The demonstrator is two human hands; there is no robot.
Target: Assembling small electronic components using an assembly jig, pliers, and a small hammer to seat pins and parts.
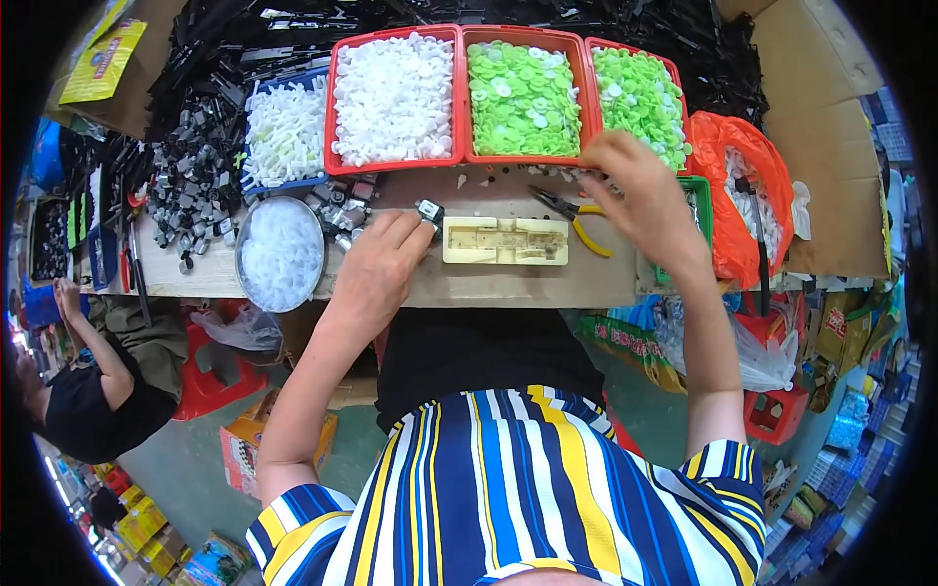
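Note:
My left hand (376,266) is closed at the fingertips around a small silver-and-black motor (430,210), just left of the fixture. This fixture is a cream rectangular block (461,255) with shaped recesses, lying near the table's front edge. Over the front rim of the red trays, my right hand (640,195) is raised with its fingers curled; anything between them is too small to make out. Pliers with yellow handles (589,237) lie below that hand. Nearest to it are the middle tray's green discs (523,103) and the right tray's green discs (637,103).
White plastic parts fill a red tray (393,93); white sticks fill a blue tray (285,127). A round bowl (281,254) holds translucent pieces. Motors (195,186) are heaped at left. An orange bag (733,186) and green tray (700,195) stand right. Another person (103,376) sits left.

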